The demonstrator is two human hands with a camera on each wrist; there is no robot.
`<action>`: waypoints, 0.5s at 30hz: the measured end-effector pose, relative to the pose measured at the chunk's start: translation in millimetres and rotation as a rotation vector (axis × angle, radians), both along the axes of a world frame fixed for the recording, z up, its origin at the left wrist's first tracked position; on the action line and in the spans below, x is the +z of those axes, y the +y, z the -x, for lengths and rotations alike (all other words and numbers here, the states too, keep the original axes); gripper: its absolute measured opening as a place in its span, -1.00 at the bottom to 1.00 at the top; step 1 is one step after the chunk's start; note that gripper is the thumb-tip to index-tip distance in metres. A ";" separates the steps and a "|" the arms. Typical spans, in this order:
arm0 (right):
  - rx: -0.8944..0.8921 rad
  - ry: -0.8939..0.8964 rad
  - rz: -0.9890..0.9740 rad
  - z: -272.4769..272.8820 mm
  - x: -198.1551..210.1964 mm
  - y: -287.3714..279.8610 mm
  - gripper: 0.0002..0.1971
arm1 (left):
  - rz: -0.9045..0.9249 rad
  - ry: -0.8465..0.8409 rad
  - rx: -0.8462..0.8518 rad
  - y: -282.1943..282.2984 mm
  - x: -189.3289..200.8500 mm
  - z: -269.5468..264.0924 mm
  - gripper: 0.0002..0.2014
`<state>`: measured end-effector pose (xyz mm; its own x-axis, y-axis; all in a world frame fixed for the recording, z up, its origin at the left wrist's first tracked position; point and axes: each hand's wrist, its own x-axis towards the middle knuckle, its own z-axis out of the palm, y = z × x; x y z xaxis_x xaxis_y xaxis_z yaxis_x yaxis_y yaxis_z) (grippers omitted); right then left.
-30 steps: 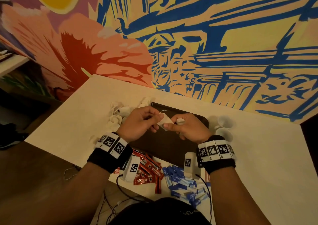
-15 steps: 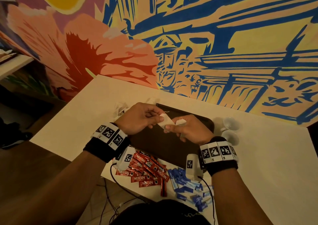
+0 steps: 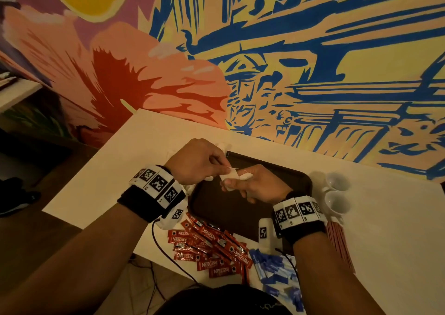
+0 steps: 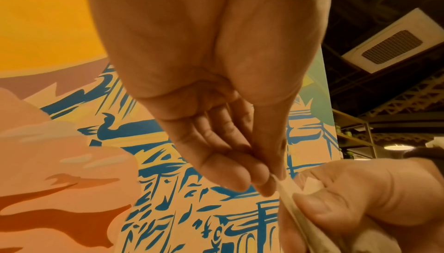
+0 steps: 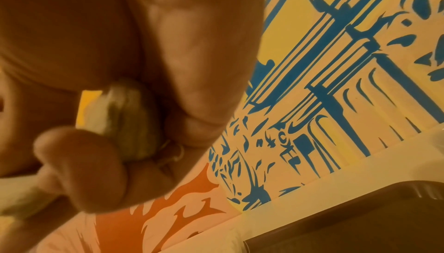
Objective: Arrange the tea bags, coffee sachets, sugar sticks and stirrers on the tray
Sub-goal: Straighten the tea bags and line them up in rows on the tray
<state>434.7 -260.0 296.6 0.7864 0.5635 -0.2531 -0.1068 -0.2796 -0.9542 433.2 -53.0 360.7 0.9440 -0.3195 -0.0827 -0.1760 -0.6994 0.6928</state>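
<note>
Both hands meet above the dark brown tray [image 3: 240, 214] on the white table. My left hand [image 3: 199, 161] pinches the top corner of a white tea bag [image 3: 230, 176] between thumb and fingertips [image 4: 261, 181]. My right hand [image 3: 255, 184] grips the same tea bag from below with its thumb [image 4: 319, 207], and a second tea bag [image 5: 129, 124] is tucked in its curled fingers. Red coffee sachets [image 3: 209, 252] lie in a heap at the table's near edge. Blue sugar sticks [image 3: 277, 271] lie beside them. Thin red stirrers [image 3: 338, 242] lie right of the tray.
Two small white cups [image 3: 337, 194] stand right of the tray. A few white tea bags [image 3: 220, 146] show behind the left hand. A painted mural wall [image 3: 265, 61] rises just behind the table. Cables [image 3: 168, 257] hang off the near edge.
The view has tipped slightly and both hands stay joined on the tea bag above the tray, shifting a little to the right. The grips look the same.
</note>
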 end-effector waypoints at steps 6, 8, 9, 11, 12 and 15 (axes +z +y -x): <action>-0.054 -0.014 0.033 -13.4 -3.9 22.8 -0.60 | -0.072 -0.022 -0.060 20.0 0.0 -19.6 -0.93; -0.067 -0.014 0.042 -15.3 -2.9 26.3 -0.60 | -0.072 -0.039 -0.072 26.2 -1.5 -26.9 -0.94; -0.094 -0.004 0.041 -17.0 -3.6 26.6 -0.65 | -0.065 -0.050 -0.072 30.2 -3.1 -31.8 -0.95; -0.199 0.053 0.056 -21.5 -7.9 25.5 -0.79 | -0.045 -0.068 -0.059 39.7 -8.0 -42.1 -0.94; -0.268 0.103 0.082 -24.0 -11.5 24.1 -0.81 | -0.040 -0.073 -0.057 44.8 -11.5 -47.3 -0.93; -0.408 0.263 0.157 -28.6 -26.1 18.8 -0.73 | -0.060 -0.082 -0.071 58.1 -28.1 -62.0 -0.87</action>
